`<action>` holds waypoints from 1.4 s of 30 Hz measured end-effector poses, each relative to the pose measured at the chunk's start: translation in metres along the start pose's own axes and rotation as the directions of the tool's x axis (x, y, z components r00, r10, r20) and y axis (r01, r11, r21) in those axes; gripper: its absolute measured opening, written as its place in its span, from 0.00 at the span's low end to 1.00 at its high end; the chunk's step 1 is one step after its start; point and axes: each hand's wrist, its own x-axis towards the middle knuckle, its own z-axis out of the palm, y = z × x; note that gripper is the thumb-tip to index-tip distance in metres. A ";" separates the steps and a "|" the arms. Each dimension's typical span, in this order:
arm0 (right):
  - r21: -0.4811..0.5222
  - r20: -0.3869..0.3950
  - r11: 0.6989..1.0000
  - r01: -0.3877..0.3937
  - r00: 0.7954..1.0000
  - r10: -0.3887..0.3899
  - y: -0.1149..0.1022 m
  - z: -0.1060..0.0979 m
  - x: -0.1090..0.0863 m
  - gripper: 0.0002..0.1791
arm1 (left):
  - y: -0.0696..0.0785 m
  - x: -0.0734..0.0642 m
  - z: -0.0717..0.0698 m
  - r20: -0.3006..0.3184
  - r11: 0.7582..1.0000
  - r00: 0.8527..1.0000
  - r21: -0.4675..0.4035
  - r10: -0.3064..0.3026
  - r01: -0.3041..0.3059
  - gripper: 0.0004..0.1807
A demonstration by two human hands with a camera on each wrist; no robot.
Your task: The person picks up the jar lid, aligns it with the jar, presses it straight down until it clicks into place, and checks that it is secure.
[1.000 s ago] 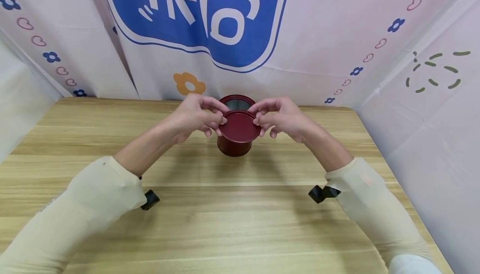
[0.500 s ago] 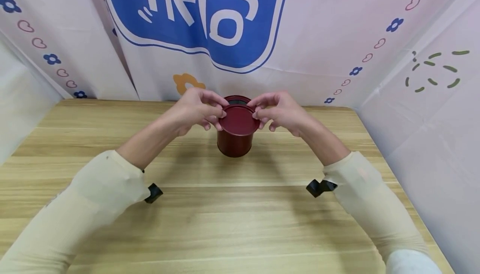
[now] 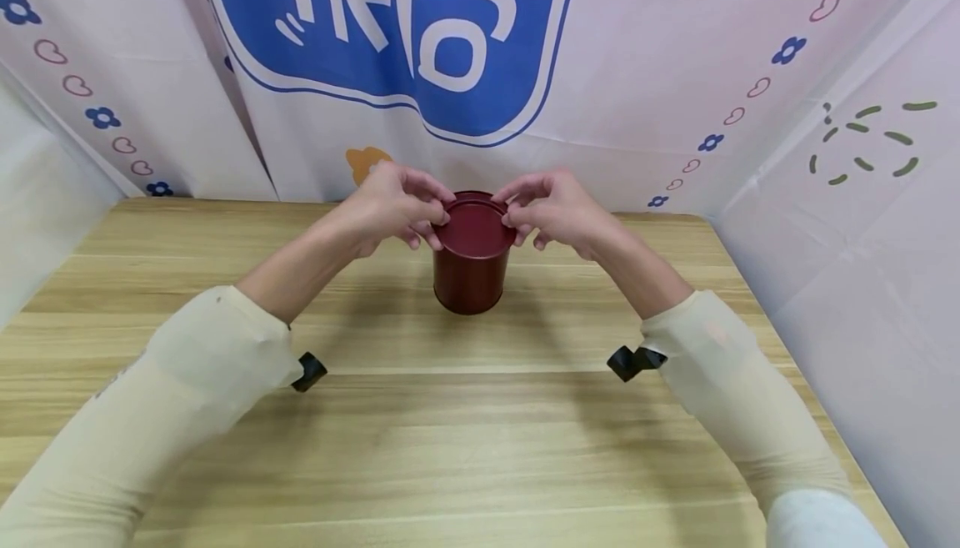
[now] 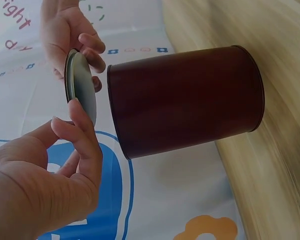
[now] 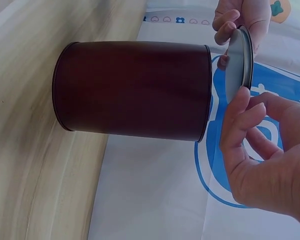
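Observation:
A dark red cylindrical tin (image 3: 468, 285) stands upright near the back edge of the wooden table. Just above its mouth hovers the round red lid (image 3: 474, 231), its silvery underside showing in both wrist views. My left hand (image 3: 393, 206) pinches the lid's left rim between thumb and fingers. On the opposite rim, my right hand (image 3: 557, 210) pinches it the same way. In the left wrist view a gap separates the lid (image 4: 82, 82) from the tin (image 4: 185, 100). From the head view the lid covers most of the tin's opening.
Behind the table (image 3: 465, 448) hangs a white cloth (image 3: 637, 72) printed with a blue sign, hearts and flowers. Another pale cloth wall (image 3: 862, 239) borders the right side. Black mounts (image 3: 309, 373) stick out from both sleeves.
Both hands have carried the lid away from me and over the tin. The tin's open mouth, visible before, is now hidden behind the lid. The tin has stayed in place.

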 end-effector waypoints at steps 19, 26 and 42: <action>-0.095 -0.014 0.995 -0.017 1.000 0.016 -0.003 0.000 0.017 0.13 | 0.001 0.015 -0.006 -0.009 0.998 1.000 0.059 -0.019 0.019 0.14; -0.124 -0.019 0.992 0.013 1.000 -0.016 -0.001 0.000 0.021 0.13 | -0.002 0.020 -0.007 -0.020 0.996 1.000 0.085 0.002 0.000 0.13; -0.217 -0.051 0.972 0.094 0.993 -0.107 0.008 -0.001 0.032 0.12 | -0.008 0.031 -0.006 -0.071 0.972 0.997 0.235 0.040 -0.023 0.11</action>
